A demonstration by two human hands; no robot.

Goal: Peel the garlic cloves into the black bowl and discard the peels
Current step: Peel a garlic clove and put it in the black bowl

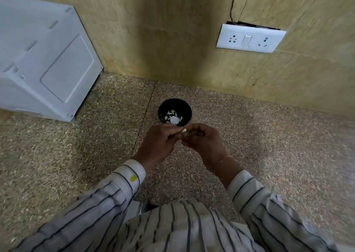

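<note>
Your left hand (pixel 160 139) and right hand (pixel 203 138) meet just short of bowl (pixel 163 105) on surface (pixel 57 155), both pinching one clove (pixel 184 130). Several peeled cloves (pixel 170 115) already in bowl. Peels' whereabouts unseen; discarding seemingly still ahead.

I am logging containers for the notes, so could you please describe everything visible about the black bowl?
The black bowl is small, round and glossy, standing upright on the speckled stone counter near the wall. Inside lie several pale peeled garlic cloves around a round white spot at its bottom. The hands hover just in front of its near rim, hiding that edge; whether they touch it cannot be told.
</note>
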